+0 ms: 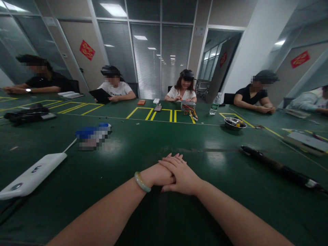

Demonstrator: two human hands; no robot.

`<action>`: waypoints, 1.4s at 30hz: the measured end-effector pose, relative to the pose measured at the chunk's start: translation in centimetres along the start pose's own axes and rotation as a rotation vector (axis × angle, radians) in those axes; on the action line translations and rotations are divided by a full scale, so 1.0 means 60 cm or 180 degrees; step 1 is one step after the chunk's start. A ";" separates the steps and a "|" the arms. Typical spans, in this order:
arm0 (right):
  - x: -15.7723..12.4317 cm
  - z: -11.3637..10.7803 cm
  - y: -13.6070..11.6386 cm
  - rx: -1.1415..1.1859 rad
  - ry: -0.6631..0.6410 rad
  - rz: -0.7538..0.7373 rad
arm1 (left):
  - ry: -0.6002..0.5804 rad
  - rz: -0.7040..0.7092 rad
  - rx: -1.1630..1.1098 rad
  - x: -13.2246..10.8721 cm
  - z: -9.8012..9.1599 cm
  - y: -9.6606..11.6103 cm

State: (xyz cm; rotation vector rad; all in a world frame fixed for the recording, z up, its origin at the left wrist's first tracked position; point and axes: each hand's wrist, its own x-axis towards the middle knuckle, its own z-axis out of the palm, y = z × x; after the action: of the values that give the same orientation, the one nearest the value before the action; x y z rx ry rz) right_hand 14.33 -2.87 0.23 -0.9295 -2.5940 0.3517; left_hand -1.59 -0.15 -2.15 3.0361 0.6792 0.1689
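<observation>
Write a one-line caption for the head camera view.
Right hand resting over left hand on a green workbench, a seated co-worker beyond.

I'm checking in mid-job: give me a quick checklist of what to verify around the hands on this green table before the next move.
1. Right hand free of objects: ok, it lies flat over the left hand, holding nothing visible.
2. Left hand free of objects: cannot tell, it is mostly covered by the right hand.
3. Jade bangle on the left wrist: ok, it sits around the wrist.
4. White flat device apart from the hands: ok, it lies to their left, not touching.
5. Long black tool apart from the hands: ok, it lies to their right, not touching.
6. Contents of the metal bowl: cannot tell, the small items are too small to identify.
</observation>
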 end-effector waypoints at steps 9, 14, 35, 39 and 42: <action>-0.002 -0.010 0.002 -0.0113 0.0011 0.0031 | 0.0151 0.0202 0.0467 0.001 0.000 -0.004; -0.004 -0.008 0.007 -0.0097 0.0005 -0.0082 | 0.0276 0.0259 0.0616 0.002 0.006 0.001; -0.342 -0.213 0.302 -0.2137 0.3268 0.3253 | 0.0143 -0.0634 -0.1350 -0.006 -0.042 -0.009; -0.475 -0.225 0.333 -0.2673 0.3856 0.3687 | 0.0170 -0.0653 -0.1399 -0.005 -0.043 -0.009; -0.548 -0.225 0.370 -0.2722 0.4073 0.4008 | 0.0147 -0.0658 -0.1458 -0.006 -0.044 -0.009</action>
State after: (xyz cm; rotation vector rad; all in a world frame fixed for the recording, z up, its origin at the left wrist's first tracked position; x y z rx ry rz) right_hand 55.99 -6.04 -3.51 -2.0134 -0.6882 -0.8684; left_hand -2.42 0.21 0.43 2.5177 0.8201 0.3371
